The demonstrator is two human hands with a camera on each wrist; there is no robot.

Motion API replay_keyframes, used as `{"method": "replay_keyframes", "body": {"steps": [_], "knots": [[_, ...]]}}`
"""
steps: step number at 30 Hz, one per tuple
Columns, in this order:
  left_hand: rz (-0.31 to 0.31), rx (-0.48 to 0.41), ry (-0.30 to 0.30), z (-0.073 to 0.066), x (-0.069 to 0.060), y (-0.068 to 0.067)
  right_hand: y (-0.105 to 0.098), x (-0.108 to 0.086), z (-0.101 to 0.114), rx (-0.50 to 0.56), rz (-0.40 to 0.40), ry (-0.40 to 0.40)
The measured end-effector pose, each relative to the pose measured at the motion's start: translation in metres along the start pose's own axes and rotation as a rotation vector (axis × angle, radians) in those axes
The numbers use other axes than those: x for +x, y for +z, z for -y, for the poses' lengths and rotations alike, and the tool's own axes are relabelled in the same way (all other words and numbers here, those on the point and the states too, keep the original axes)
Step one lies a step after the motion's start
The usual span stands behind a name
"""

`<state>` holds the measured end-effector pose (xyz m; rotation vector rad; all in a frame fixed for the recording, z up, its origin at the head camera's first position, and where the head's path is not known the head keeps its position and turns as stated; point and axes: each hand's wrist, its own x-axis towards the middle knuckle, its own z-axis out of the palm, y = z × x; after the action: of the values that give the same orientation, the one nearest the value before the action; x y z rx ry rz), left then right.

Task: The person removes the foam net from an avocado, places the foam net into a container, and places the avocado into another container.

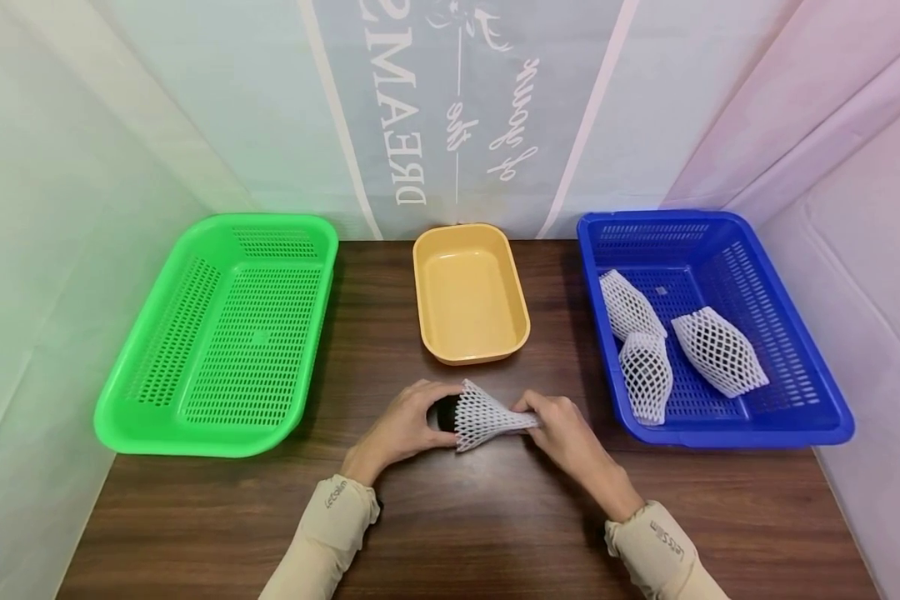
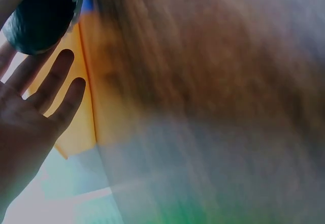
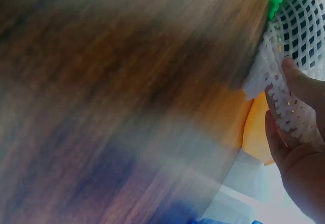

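Note:
My left hand (image 1: 405, 427) grips a dark green, rounded fruit (image 1: 446, 413) that looks like an avocado, thumb on one side and fingers on the other. A white foam net sleeve (image 1: 483, 420) covers the fruit's right part, its wide mouth spread toward the left hand. At the sleeve's narrow, gathered end, my right hand (image 1: 568, 433) pinches the foam. The left wrist view shows the bare end of the fruit (image 2: 40, 18) against the fingers. In the right wrist view, dark skin shows through the mesh of the sleeve (image 3: 302, 33).
A green basket (image 1: 110, 400) stands to the left, a yellow tray (image 1: 474, 304) behind the hands. The blue basket (image 1: 787, 333) on the right holds several dark items in white foam nets (image 1: 720, 352). Fabric walls (image 1: 450, 108) close off the back and sides of the wooden table (image 1: 480, 533).

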<state>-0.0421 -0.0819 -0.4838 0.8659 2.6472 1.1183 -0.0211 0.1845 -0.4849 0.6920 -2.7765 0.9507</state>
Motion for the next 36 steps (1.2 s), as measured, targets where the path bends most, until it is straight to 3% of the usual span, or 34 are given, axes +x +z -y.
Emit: {"method": "replay_keyframes", "body": {"steps": [7,15,26,36], "knots": [[-0.027,0.001,-0.009,0.001,-0.003,-0.006,-0.002,0.001,0.0,-0.025,-0.03,0.003],[-0.032,0.016,-0.049,-0.002,-0.006,-0.018,-0.011,0.003,0.004,-0.03,-0.007,0.059],[-0.072,0.037,-0.108,-0.001,-0.015,-0.033,-0.019,0.005,0.012,-0.065,-0.046,0.087],[-0.155,0.073,-0.124,-0.001,-0.024,-0.051,-0.034,0.014,0.019,-0.069,-0.085,0.097]]}}
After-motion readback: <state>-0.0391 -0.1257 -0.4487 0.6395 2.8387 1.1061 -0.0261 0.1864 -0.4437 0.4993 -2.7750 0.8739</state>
